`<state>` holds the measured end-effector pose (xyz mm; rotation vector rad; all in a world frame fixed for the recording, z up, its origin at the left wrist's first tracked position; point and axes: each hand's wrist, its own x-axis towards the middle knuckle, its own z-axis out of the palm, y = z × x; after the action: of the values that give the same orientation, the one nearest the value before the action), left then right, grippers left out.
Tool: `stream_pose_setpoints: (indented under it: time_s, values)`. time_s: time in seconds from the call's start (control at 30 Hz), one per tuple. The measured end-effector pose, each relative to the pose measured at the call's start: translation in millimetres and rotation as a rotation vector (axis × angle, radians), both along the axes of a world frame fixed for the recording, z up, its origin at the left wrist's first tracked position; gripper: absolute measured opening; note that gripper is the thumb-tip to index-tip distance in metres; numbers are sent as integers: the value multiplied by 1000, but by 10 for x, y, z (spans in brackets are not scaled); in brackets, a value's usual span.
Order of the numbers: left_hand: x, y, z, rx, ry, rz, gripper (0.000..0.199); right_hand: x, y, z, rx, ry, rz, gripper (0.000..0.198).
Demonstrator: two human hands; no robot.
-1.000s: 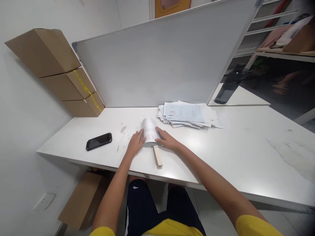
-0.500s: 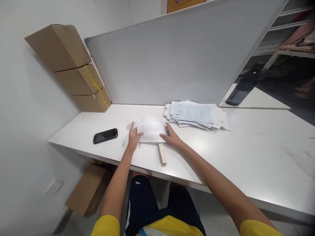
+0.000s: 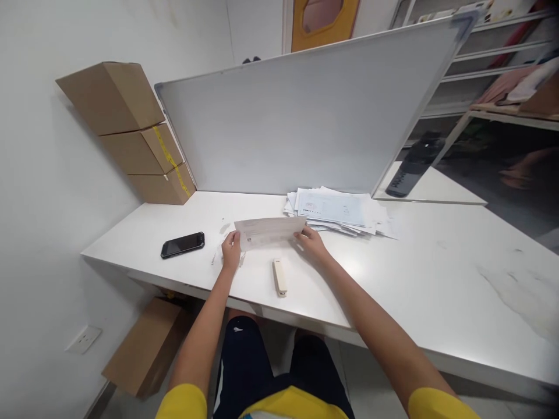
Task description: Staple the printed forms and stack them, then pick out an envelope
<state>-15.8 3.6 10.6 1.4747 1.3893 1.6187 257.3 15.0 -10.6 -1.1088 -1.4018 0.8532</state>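
Between my hands a printed paper sheet (image 3: 268,231) is held up on edge, tilted above the white table. My left hand (image 3: 231,249) pinches its left edge. At the sheet's right end, my right hand (image 3: 311,241) grips it with the fingers partly behind the paper. Just below the sheet lies a cream stapler (image 3: 280,277), touched by neither hand. A loose pile of papers (image 3: 336,210), with a pale blue form on top, rests behind my right hand.
A black phone (image 3: 182,245) lies on the table (image 3: 419,279) at left. Behind stands a whiteboard (image 3: 279,128), with stacked cardboard boxes (image 3: 126,99) beside it. A dark bottle (image 3: 413,169) is at the back right. Another box (image 3: 142,346) sits under the table.
Both hands have closed on the paper's edges and raised it from lying low over the table to standing tilted. The whole view has shifted slightly as the head moved.
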Motion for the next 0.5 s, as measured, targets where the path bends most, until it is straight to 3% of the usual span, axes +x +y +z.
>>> stream_pose_setpoints:
  time_s: [0.1, 0.3, 0.4, 0.5]
  values:
    - [41, 46, 9, -34, 17, -69, 25, -31, 16, 20, -7, 1, 9, 37]
    - [126, 29, 95, -100, 33, -144, 21, 33, -26, 110, 1, -6, -118, 36]
    - [121, -22, 150, -112, 29, -148, 31, 121, -414, 120, -24, 31, -183, 35]
    - [124, -42, 187, -108, 12, -130, 37, 110, -1137, 149, -144, 102, -111, 32]
